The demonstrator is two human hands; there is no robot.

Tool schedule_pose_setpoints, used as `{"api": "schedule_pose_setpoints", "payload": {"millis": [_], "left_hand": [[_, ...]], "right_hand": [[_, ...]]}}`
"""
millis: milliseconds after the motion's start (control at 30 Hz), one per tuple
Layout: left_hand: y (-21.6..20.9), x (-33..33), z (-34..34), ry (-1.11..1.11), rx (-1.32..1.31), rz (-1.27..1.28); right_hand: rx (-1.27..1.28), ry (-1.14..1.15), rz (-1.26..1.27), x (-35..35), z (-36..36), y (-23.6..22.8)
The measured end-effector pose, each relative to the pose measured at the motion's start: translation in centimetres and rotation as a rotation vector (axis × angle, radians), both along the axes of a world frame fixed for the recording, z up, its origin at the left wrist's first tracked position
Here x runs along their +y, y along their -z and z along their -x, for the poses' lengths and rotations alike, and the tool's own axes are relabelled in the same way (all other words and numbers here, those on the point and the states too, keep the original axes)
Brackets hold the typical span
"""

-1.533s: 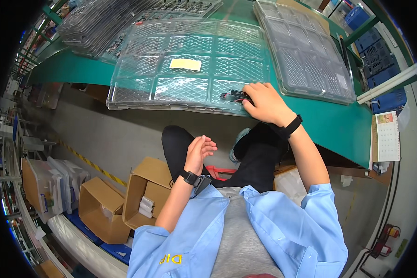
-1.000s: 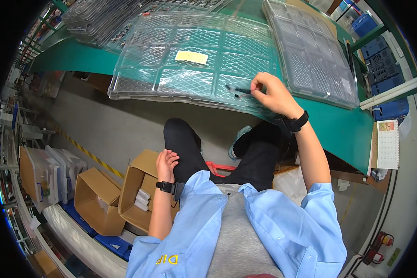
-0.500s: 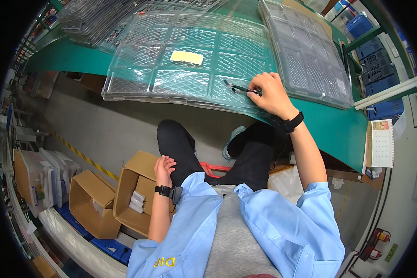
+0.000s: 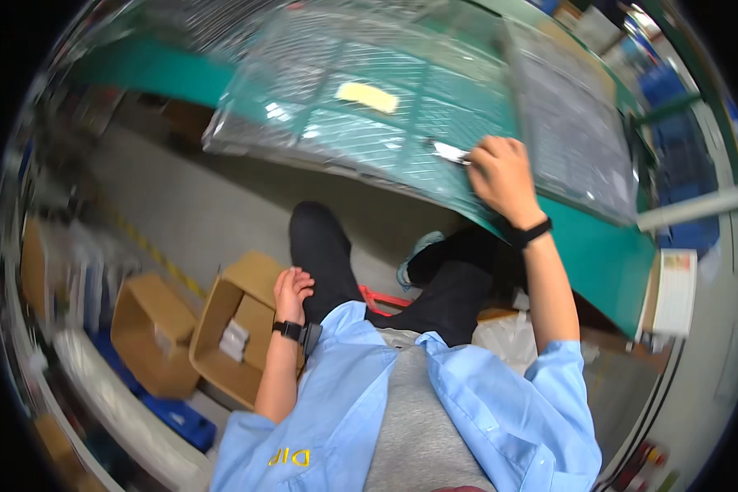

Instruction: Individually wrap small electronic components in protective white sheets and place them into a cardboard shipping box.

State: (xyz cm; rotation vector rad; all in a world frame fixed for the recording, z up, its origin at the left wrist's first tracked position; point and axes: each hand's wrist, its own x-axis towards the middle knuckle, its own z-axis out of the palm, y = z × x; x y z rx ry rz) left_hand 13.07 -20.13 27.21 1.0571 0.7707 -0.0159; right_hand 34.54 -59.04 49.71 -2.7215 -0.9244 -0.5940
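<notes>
Part [image 4: 448, 152], small, blurred, white with dark end, pinched by right grip [image 4: 504, 174]; left grip [image 4: 291, 293] half spread.

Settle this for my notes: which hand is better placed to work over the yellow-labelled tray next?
Likely the right hand: it holds a small part over that tray, while the left hand sits low beside the leg.
</notes>
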Motion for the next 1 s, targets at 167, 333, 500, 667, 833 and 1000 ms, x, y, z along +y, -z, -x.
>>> {"api": "schedule_pose_setpoints", "payload": {"millis": [167,333,500,667,833,1000], "left_hand": [[3.7,5.7,7.1,-0.189,0.076,-0.164],[12.3,9.2,21.3,-0.359,0.392,-0.221],[21.2,11.1,32.6,-0.618,0.720,0.000],[29.2,16.2,34.8,-0.487,0.685,-0.199],[35.2,19.9,25.6,-0.168,0.815,-0.504],[41.9,20.9,14.8,-0.174,0.700,-0.373]], "right_hand": [[0.057,-0.040,-0.063,1.5,1.6,-0.8],[0.126,-0.192,-0.215,5.4,6.9,0.5],[0.395,-0.401,-0.048,11.9,13.0,4.6],[0.924,-0.256,0.139,14.5,15.6,10.4],[1.126,-0.054,0.312,11.1,16.6,14.2],[1.208,0.235,0.388,7.6,17.4,15.0]]}}
